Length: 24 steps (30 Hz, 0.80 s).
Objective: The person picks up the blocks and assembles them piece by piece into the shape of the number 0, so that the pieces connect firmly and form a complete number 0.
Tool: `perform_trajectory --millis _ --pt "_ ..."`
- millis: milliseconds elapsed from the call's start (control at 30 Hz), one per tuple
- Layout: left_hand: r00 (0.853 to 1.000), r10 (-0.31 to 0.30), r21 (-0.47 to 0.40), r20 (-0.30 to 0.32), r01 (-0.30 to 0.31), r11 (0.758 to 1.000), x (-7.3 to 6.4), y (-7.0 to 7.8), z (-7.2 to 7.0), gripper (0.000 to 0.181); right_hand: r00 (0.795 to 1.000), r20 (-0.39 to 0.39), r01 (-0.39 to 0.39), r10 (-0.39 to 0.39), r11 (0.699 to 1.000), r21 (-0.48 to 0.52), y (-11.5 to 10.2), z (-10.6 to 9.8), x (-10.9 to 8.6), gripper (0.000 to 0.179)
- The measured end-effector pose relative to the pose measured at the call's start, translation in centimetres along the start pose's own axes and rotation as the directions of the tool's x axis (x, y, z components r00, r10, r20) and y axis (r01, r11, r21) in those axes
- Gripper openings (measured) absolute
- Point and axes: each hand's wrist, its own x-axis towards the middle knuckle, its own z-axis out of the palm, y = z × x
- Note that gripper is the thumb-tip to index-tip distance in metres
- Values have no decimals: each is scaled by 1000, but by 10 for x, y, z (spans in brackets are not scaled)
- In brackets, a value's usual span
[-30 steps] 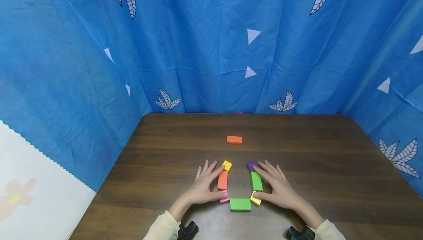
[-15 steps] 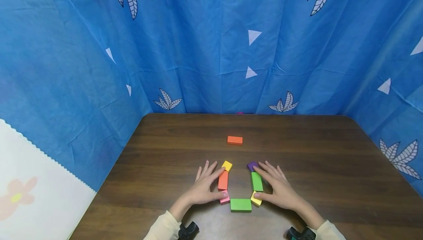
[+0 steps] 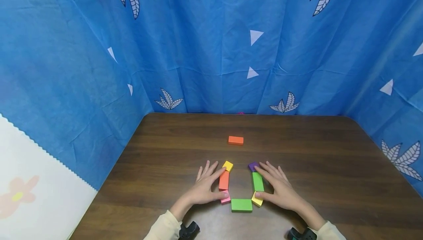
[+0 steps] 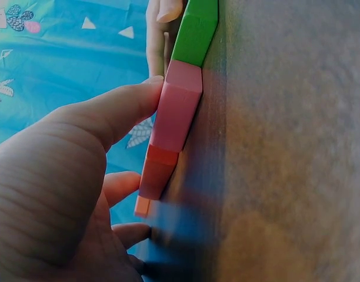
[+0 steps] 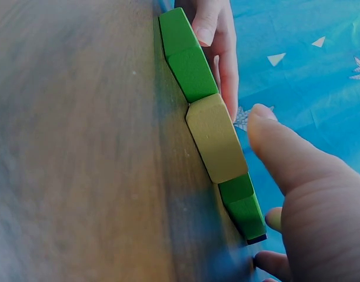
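Several coloured wooden blocks lie in a U on the table. My left hand (image 3: 202, 189) spreads along its left arm, thumb on the pink block (image 4: 179, 111) and index fingertip where the yellow block (image 3: 227, 165) meets the orange-red block (image 3: 224, 181). On the other side my right hand (image 3: 280, 191) is spread too. Its thumb lies over the pale yellow block (image 5: 218, 138), its index fingertip at the purple block (image 3: 252, 166), beside the right green block (image 3: 258, 182). Another green block (image 3: 241, 205) forms the near side, between both thumbs.
Beyond the U, a single orange block (image 3: 236, 140) lies farther back on the brown wooden table (image 3: 297, 137). A blue patterned curtain (image 3: 205, 49) hangs behind the table's far edge. White cloth (image 3: 43, 166) with a flower print hangs at the left.
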Motion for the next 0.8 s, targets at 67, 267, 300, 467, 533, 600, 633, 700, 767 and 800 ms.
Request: perform_trajectory --millis 67,267,300,467,533,600,633,700,767,800 --pt "1000 2 3 0 -2 1000 0 -1 1 84 1000 -9 13 -13 1000 12 1 0 0 80" --pt "1000 -2 5 -3 2 1000 1 -1 1 84 998 -39 57 -56 997 42 2 -5 3 75" --pt "1000 -3 4 -5 3 1000 0 -1 0 84 997 -45 60 -59 998 36 1 -7 5 73" --pt "1000 -8 3 -10 8 1000 -1 0 -1 85 994 -94 58 -61 998 -39 -6 -23 25 66" --pt "1000 -10 5 -9 10 1000 -1 0 -2 85 993 -104 41 -47 997 -58 -8 -31 38 64" --pt "1000 -10 6 -8 10 1000 -1 0 -2 85 994 -103 20 -26 998 -63 -10 -39 53 63" --pt "1000 -9 8 -8 9 1000 -1 0 -2 85 995 -97 6 -12 998 -61 -10 -42 61 63" --pt "1000 -8 7 -6 8 1000 -1 0 -2 85 996 -83 -20 16 999 -48 -10 -47 78 61" --pt "1000 -6 9 -5 6 1000 -1 1 -2 85 997 -63 -38 36 999 -29 -7 -51 94 60" --pt "1000 -7 9 -4 7 1000 -2 1 -2 85 998 -50 -47 46 999 -19 -6 -51 101 59"
